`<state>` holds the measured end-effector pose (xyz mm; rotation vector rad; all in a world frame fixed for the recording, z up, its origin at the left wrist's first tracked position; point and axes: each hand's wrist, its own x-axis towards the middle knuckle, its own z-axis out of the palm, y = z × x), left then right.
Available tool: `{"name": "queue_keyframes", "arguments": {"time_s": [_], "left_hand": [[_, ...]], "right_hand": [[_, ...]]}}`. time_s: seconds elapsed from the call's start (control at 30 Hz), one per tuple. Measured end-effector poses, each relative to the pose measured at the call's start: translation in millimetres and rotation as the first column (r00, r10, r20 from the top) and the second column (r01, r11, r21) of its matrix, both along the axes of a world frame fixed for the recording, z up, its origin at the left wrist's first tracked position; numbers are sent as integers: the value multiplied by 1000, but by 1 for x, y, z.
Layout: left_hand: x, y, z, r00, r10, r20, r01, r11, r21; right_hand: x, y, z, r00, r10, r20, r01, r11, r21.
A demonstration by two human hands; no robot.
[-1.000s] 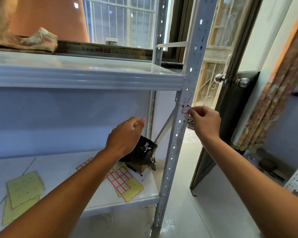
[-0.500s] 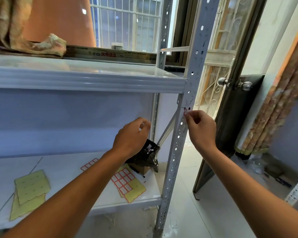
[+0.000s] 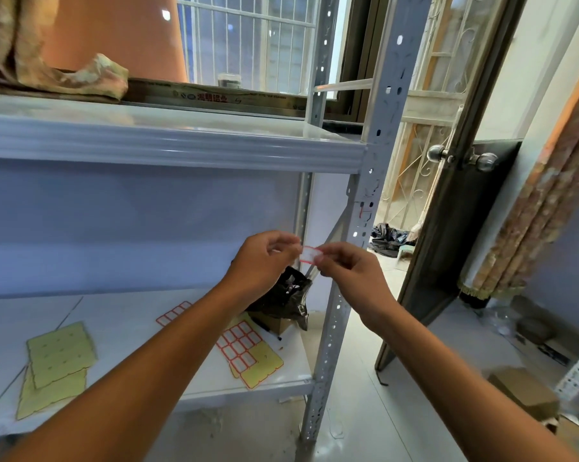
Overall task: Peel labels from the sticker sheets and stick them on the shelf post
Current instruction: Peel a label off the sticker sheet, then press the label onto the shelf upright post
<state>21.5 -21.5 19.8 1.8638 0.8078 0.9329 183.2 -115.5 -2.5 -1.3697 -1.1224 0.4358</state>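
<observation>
A small white label with a red border (image 3: 309,254) is pinched between my left hand (image 3: 264,261) and my right hand (image 3: 350,271), in front of the shelf just left of the grey perforated shelf post (image 3: 365,215). A label (image 3: 365,212) sticks on the post under the upper shelf. A sticker sheet (image 3: 239,345) with red-bordered labels lies on the lower shelf (image 3: 131,328) below my left forearm. A second strip of labels (image 3: 173,313) shows behind the arm.
Yellow backing sheets (image 3: 59,353) lie at the left of the lower shelf. A black plastic bag (image 3: 286,295) sits near the post. The upper shelf (image 3: 168,148) carries cloth (image 3: 81,75). A dark open door (image 3: 448,235) stands right of the post; a cardboard box (image 3: 525,391) rests on the floor.
My right hand left the post, where it pressed a label, and came down to meet my left hand. Both hands now pinch another label between them.
</observation>
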Motion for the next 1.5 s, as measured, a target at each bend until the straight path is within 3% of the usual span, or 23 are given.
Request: {"name": "queue_keyframes", "arguments": {"time_s": [0.2, 0.47, 0.67, 0.83, 0.93, 1.1, 1.2, 1.33, 1.4, 1.5], "left_hand": [[-18, 10, -29, 999, 12, -46, -13, 1000, -20], [-58, 37, -92, 980, 188, 60, -177, 973, -148], [-76, 56, -121, 979, 203, 21, -198, 970, -141], [-82, 47, -138, 992, 127, 17, -123, 982, -145], [-82, 42, -139, 998, 56, 16, -54, 989, -136], [-74, 31, -131, 1000, 17, 0, -17, 994, -107], [-65, 25, -119, 1000, 8, -21, -9, 998, -69], [-46, 8, -95, 1000, -21, 19, 22, 999, -40], [-30, -1, -78, 998, -35, 43, 35, 999, -3], [-4, -13, -54, 994, -84, 70, 83, 996, 25]], "right_hand": [[-14, 21, -39, 982, 45, -186, -62, 994, -91], [-32, 66, -144, 941, -183, -286, 87, 944, -319], [-22, 125, -185, 884, -406, -231, 334, 895, -296], [9, 187, -172, 886, -456, -81, 428, 873, -235], [30, 208, -164, 868, -478, 137, 497, 833, -243], [42, 210, -169, 843, -296, 449, 486, 777, -399], [10, 184, -159, 827, -306, 471, 462, 848, -259], [-35, 102, -115, 778, -361, 514, 354, 928, 115], [-35, 53, -81, 727, -452, 517, 322, 889, 325], [-8, 9, -26, 696, -631, 343, 429, 749, 505]]}}
